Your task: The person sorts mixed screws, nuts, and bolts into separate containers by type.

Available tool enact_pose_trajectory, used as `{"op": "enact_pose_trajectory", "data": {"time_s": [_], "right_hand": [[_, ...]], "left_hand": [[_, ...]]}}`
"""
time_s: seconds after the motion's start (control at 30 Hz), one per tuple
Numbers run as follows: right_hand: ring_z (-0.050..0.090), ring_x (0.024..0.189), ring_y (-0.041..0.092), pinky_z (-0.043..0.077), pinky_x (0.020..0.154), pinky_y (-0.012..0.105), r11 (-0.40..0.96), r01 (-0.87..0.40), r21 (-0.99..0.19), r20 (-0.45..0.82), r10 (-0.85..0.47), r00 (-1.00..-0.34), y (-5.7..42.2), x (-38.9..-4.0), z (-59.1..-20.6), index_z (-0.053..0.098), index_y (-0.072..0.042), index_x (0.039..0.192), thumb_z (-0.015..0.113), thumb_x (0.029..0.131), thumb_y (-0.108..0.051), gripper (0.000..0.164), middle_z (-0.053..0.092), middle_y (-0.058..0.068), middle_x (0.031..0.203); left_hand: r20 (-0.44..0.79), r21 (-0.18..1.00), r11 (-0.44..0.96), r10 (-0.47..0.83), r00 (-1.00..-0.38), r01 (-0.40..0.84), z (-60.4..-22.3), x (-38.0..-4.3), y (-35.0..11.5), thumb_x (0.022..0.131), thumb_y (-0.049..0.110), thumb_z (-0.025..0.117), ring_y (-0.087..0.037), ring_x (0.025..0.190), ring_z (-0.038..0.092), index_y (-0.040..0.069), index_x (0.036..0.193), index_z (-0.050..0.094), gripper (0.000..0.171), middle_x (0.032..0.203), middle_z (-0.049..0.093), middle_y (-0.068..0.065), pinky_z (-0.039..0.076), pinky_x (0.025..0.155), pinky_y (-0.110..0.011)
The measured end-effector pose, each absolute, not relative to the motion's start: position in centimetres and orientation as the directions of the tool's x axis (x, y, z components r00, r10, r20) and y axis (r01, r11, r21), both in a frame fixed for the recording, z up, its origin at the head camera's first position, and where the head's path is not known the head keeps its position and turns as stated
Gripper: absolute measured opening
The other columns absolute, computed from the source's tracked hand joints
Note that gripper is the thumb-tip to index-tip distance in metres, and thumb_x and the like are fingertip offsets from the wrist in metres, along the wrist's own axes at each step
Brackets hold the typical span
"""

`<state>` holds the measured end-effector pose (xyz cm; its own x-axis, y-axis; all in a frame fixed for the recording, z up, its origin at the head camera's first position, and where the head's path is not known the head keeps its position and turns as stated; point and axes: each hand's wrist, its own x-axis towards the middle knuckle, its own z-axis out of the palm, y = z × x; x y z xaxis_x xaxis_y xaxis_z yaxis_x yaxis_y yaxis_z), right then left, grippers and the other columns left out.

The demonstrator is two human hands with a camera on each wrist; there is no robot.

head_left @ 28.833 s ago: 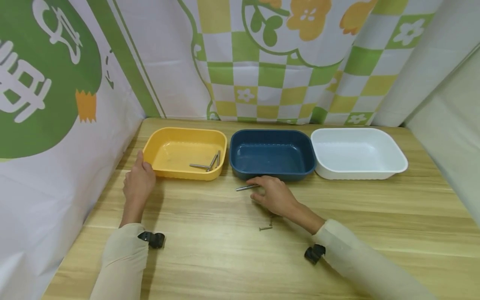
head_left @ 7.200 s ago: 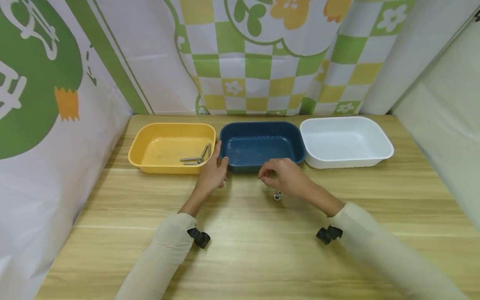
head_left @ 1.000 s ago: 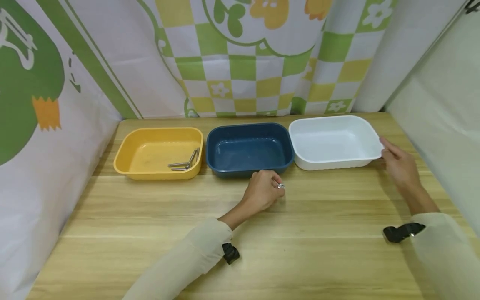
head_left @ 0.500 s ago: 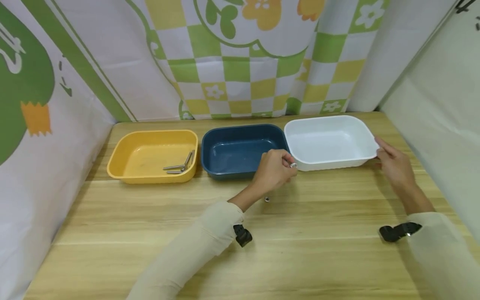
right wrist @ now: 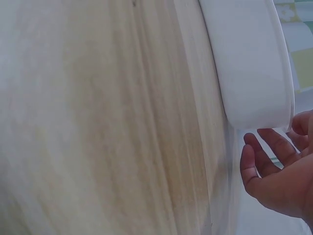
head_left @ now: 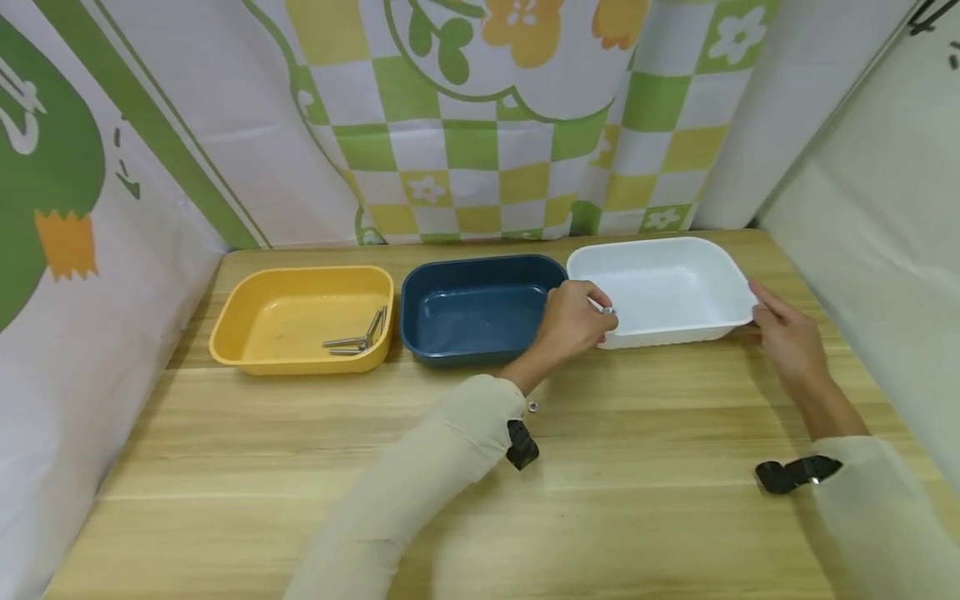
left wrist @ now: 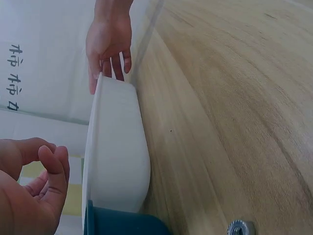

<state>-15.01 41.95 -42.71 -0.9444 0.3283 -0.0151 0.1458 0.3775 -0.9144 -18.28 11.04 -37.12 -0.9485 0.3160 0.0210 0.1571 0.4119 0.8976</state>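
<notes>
My left hand (head_left: 573, 321) pinches a small shiny metal nut (head_left: 608, 310) above the front left rim of the white tub (head_left: 675, 335). In the left wrist view its fingertips (left wrist: 58, 161) curl together, and the nut is hidden there. At the tub's right end, my right hand (head_left: 791, 333) holds the rim, thumb and fingers around the corner. A second metal nut (head_left: 533, 407) lies on the table, below the left forearm; the left wrist view shows this loose nut (left wrist: 241, 227) with its hole facing up.
A dark blue tub (head_left: 480, 358) stands against the white one, partly behind the left hand. Further left, a yellow tub (head_left: 300, 367) holds several metal bolts (head_left: 363, 340). Patterned cloth (head_left: 472, 150) hangs behind the wooden table (head_left: 300, 483).
Over the last second my left hand has lifted one nut and carried it rightward to the white tub; another stays on the table. Earlier, the right hand handled a bolt and small screws lay there.
</notes>
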Motion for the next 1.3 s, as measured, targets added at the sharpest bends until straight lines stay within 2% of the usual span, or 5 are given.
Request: {"op": "enact_pose_trajectory", "data": {"time_s": [0.23, 0.63, 0.8, 1.03, 1.3], "right_hand": [[0.052, 0.11, -0.004, 0.048, 0.077, 0.009, 0.351, 0.149, -0.925, -0.028, 0.327, -0.944, 42.1, -14.9, -42.6, 0.041, -0.014, 0.151, 0.048, 0.104, -0.024, 0.048, 0.036, 0.007, 0.155], [0.052, 0.097, -0.007, 0.047, 0.072, 0.009, 0.386, 0.165, -0.908, -0.032, 0.327, -0.944, 41.7, -14.8, -42.8, 0.042, -0.016, 0.151, 0.048, 0.104, -0.026, 0.048, 0.036, 0.009, 0.155], [0.052, 0.096, -0.006, 0.048, 0.072, 0.009, 0.405, 0.163, -0.9, -0.02, 0.334, -0.943, 41.9, -14.8, -42.6, 0.041, -0.015, 0.151, 0.047, 0.104, -0.028, 0.049, 0.037, 0.009, 0.154], [0.052, 0.103, -0.006, 0.048, 0.075, 0.009, 0.405, 0.169, -0.899, -0.031, 0.327, -0.944, 41.9, -14.8, -42.7, 0.04, -0.013, 0.151, 0.046, 0.105, -0.027, 0.049, 0.034, 0.011, 0.155], [0.057, 0.091, -0.008, 0.048, 0.069, 0.009, 0.412, 0.162, -0.896, -0.019, 0.329, -0.944, 42.1, -14.9, -42.5, 0.04, -0.014, 0.151, 0.046, 0.105, -0.026, 0.048, 0.036, 0.016, 0.153]], "left_hand": [[-0.006, 0.893, 0.433, 0.28, -0.96, 0.12, -37.6, -18.8, 12.4, 0.085, 0.002, 0.073, -0.008, 0.041, 0.059, 0.003, 0.089, 0.072, 0.004, 0.051, 0.061, 0.004, 0.047, 0.043, -0.021], [-0.065, 0.864, 0.499, 0.234, -0.97, 0.062, -38.4, -19.2, 12.5, 0.084, 0.002, 0.073, -0.014, 0.045, 0.064, 0.0, 0.102, 0.072, 0.018, 0.045, 0.059, 0.002, 0.041, 0.044, -0.019], [-0.074, 0.884, 0.464, 0.267, -0.961, 0.061, -38.4, -19.3, 12.4, 0.085, 0.002, 0.073, -0.026, 0.058, 0.07, 0.001, 0.11, 0.068, 0.026, 0.047, 0.06, 0.0, 0.04, 0.045, -0.02], [-0.065, 0.877, 0.472, 0.305, -0.95, 0.092, -38.6, -19.3, 12.2, 0.086, 0.005, 0.073, -0.023, 0.059, 0.07, 0.001, 0.114, 0.068, 0.029, 0.05, 0.062, 0.003, 0.041, 0.048, -0.02], [-0.04, 0.928, 0.359, 0.354, -0.935, 0.096, -37.9, -18.7, 10.9, 0.088, 0.004, 0.074, -0.028, 0.062, 0.07, -0.002, 0.117, 0.067, 0.031, 0.071, 0.071, -0.009, 0.045, 0.047, -0.024]]}}
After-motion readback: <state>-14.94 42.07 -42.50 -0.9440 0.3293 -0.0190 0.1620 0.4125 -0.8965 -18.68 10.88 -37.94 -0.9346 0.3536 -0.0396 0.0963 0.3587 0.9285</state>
